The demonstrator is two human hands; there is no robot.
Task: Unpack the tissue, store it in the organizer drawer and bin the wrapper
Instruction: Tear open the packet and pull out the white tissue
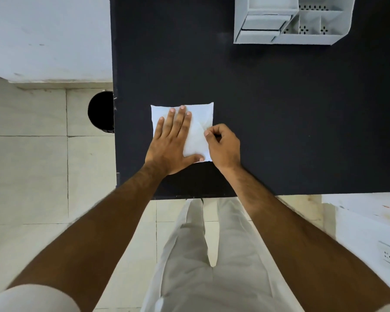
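A white square tissue pack (201, 119) in its wrapper lies flat on the black table (279, 109), near the front left. My left hand (173, 143) presses down on it, palm flat and fingers spread. My right hand (223, 147) pinches the pack's right edge between thumb and forefinger. The white organizer (290, 39) stands at the table's far right; its small drawer (263, 23) sits at its left side. A black round bin (100, 111) stands on the floor just left of the table.
The table's left edge runs close to the pack and its front edge is just below my wrists. Pale floor tiles lie to the left. A white surface with a wall socket (387, 255) is at the lower right.
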